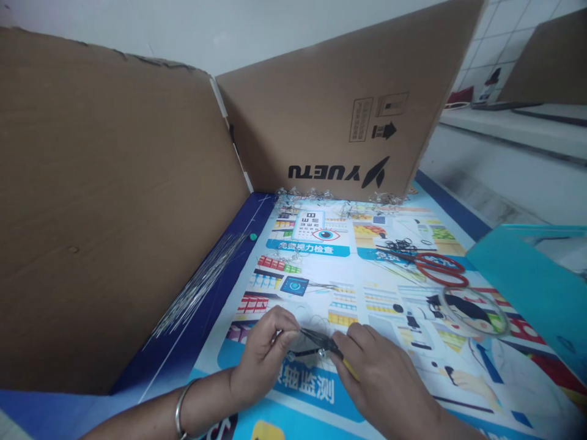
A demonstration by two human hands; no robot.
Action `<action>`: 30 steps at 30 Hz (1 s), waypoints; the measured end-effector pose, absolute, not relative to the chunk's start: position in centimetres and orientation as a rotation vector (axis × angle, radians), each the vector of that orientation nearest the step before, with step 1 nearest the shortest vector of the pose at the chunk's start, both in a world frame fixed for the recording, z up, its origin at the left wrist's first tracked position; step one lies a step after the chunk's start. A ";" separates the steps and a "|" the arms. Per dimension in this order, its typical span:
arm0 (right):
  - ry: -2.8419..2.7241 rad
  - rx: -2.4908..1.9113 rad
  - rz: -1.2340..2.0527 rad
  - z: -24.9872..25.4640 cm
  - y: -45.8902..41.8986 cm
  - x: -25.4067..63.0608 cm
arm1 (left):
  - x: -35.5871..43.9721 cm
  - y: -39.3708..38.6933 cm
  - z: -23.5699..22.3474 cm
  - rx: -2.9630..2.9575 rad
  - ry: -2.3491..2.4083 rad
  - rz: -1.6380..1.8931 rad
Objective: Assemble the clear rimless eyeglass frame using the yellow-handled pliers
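My left hand is closed in a pinch on a thin wire piece, low in the middle of the view. My right hand is closed round small black pliers with a yellow handle; their tips meet the wire at my left fingertips. Both hands rest on a printed poster mat that covers the table. A metal bangle sits on my left wrist.
Cardboard walls stand at the left and back. A row of thin wires lies along the left wall. Red-handled scissors, a clear tape ring and a teal box lie to the right. Small wire pieces line the back wall.
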State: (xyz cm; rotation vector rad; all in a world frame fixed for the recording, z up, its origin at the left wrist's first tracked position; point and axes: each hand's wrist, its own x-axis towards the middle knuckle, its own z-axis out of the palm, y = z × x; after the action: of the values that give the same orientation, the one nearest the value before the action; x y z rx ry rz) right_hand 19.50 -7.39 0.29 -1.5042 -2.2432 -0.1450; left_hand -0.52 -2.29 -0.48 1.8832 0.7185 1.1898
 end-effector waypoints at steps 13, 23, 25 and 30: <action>-2.264 -1.488 -0.076 0.3 -7.3 19.7 | -0.6 -2.3 -0.5 1.845 0.710 1.161; -2.270 -1.453 -0.108 0.3 -7.3 19.8 | -0.5 -2.3 -0.3 1.838 0.693 1.164; -2.273 -1.452 -0.103 0.4 -7.3 19.8 | -0.5 -2.3 -0.3 1.839 0.687 1.171; -2.263 -1.445 -0.095 0.4 -7.3 19.8 | -0.6 -2.3 -0.3 1.826 0.676 1.169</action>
State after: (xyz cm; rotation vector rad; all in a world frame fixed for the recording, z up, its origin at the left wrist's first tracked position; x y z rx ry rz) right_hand 19.83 -7.28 0.38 -1.4446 -2.2626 -0.0948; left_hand -0.57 -2.30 -0.32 1.8263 0.6762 1.1692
